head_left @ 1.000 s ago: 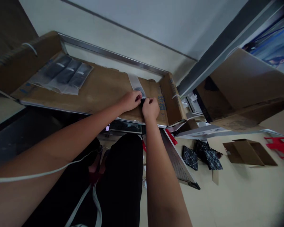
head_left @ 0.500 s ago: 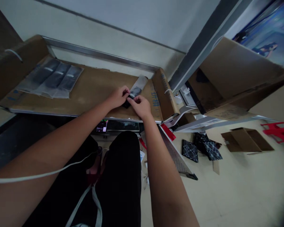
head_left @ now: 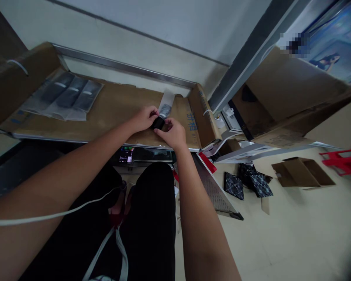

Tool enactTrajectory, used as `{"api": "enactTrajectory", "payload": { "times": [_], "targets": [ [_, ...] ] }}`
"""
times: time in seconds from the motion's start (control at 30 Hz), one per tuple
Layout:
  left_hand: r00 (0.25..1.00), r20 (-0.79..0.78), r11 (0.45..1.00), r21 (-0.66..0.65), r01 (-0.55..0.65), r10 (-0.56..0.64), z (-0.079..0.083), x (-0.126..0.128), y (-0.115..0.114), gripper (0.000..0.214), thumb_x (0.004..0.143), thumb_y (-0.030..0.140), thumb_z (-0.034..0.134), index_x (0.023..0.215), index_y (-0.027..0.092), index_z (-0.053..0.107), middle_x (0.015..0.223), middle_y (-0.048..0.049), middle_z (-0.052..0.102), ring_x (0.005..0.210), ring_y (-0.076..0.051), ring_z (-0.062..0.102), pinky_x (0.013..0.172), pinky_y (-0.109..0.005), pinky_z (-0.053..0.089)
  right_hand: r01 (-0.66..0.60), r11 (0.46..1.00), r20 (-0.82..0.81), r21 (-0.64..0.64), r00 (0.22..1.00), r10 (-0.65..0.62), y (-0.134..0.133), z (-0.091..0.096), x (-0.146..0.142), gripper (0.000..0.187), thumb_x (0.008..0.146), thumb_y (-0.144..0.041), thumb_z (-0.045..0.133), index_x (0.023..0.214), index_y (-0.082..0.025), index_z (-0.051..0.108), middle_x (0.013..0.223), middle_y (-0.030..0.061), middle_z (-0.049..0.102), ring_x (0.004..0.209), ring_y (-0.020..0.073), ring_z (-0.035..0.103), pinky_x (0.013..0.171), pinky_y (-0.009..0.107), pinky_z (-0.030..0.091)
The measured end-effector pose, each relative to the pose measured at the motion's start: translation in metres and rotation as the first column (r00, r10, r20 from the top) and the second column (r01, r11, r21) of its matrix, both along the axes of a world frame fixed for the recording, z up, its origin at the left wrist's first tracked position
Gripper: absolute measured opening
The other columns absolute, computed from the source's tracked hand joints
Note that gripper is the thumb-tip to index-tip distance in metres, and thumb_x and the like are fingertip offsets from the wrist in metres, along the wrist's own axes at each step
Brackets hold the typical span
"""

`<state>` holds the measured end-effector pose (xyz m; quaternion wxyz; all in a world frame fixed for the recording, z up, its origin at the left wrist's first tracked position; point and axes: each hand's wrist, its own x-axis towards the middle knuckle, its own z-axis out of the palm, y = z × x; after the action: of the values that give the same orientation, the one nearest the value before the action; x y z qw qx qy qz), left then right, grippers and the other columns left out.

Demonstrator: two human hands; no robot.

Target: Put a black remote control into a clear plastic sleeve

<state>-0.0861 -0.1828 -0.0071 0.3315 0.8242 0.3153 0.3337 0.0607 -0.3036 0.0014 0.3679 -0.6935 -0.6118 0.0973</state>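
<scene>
A narrow clear plastic bag (head_left: 167, 102) lies on the cardboard-lined shelf, with a small black item (head_left: 158, 123) at its near end. My left hand (head_left: 148, 118) pinches the left side, where bag and black item meet. From the right, my right hand (head_left: 174, 132) grips the same spot with thumb and fingers closed. The fingers partly hide the black item, and its exact kind is not visible. To the left, several filled clear bags (head_left: 73, 95) lie side by side, each with something dark and a white band inside.
Raised cardboard walls edge the shelf (head_left: 119, 101). A phone with a lit screen (head_left: 126, 154) is below the front edge. At right stand a large open carton (head_left: 298, 97), a floor carton (head_left: 304, 172), dark patterned packages (head_left: 234, 185) and a red stool (head_left: 343, 160). A white cable (head_left: 61, 214) crosses my left arm.
The black item and bag have turned to stand straighter away from me, the bag's far end swinging left. More of the black item shows between my hands.
</scene>
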Motion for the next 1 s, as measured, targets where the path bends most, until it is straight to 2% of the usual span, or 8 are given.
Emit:
{"api": "enactTrajectory", "payload": {
  "times": [0.3, 0.6, 0.77, 0.87, 1.0],
  "targets": [
    [0.995, 0.096, 0.999, -0.033, 0.004, -0.001, 0.003, -0.002, 0.001, 0.009, 0.085, 0.017, 0.056, 0.091, 0.019, 0.062, 0.090, -0.0025, 0.067, 0.081, -0.014, 0.059, 0.080, -0.028, 0.049, 0.048, 0.997, -0.082, 0.062, 0.996, -0.043, -0.001, -0.001, -0.002, 0.051, 0.077, -0.054, 0.071, 0.114, -0.018, 0.065, 0.105, 0.0080, 0.072, 0.079, 0.0192, 0.066, 0.079, 0.034, 0.052],
    [0.997, 0.066, 0.999, 0.000, 0.037, -0.037, -0.001, 0.001, -0.004, 0.009, 0.085, 0.015, 0.055, 0.090, 0.018, 0.062, 0.084, -0.0013, 0.065, 0.075, -0.013, 0.056, 0.075, -0.027, 0.047, 0.091, 0.996, -0.023, 0.021, 0.996, -0.091, 0.005, -0.005, -0.001, 0.033, 0.083, -0.046, 0.065, 0.102, -0.020, 0.068, 0.093, 0.0052, 0.072, 0.077, 0.0195, 0.065, 0.077, 0.033, 0.050],
    [0.997, 0.051, 0.997, 0.046, 0.057, -0.059, -0.005, 0.002, -0.005, 0.011, 0.083, 0.013, 0.053, 0.090, 0.017, 0.061, 0.083, -0.0012, 0.063, 0.073, -0.013, 0.055, 0.072, -0.027, 0.045, 0.083, 0.996, 0.056, 0.011, 0.995, -0.084, 0.012, -0.006, 0.002, 0.031, 0.083, -0.042, 0.065, 0.105, -0.020, 0.069, 0.097, 0.0068, 0.072, 0.088, 0.0223, 0.064, 0.083, 0.035, 0.048],
    [0.998, 0.060, 0.994, 0.109, -0.010, 0.003, -0.006, 0.001, -0.007, 0.016, 0.079, 0.011, 0.054, 0.092, 0.018, 0.059, 0.085, -0.0023, 0.063, 0.075, -0.014, 0.056, 0.072, -0.028, 0.045, 0.098, 0.995, 0.053, -0.010, 0.994, -0.097, 0.015, -0.006, 0.003, 0.029, 0.083, -0.041, 0.066, 0.104, -0.021, 0.069, 0.095, 0.0056, 0.072, 0.087, 0.0223, 0.064, 0.082, 0.034, 0.048],
    [0.994, -0.009, 0.982, 0.156, -0.106, 0.109, -0.005, -0.001, -0.009, 0.018, 0.073, 0.010, 0.058, 0.088, 0.020, 0.058, 0.085, -0.0030, 0.064, 0.076, -0.016, 0.056, 0.074, -0.030, 0.044, 0.107, 0.994, 0.034, -0.032, 0.994, -0.106, 0.016, -0.005, 0.003, 0.027, 0.081, -0.040, 0.067, 0.100, -0.021, 0.069, 0.091, 0.0033, 0.071, 0.083, 0.0213, 0.064, 0.080, 0.034, 0.048]
  ]
}}
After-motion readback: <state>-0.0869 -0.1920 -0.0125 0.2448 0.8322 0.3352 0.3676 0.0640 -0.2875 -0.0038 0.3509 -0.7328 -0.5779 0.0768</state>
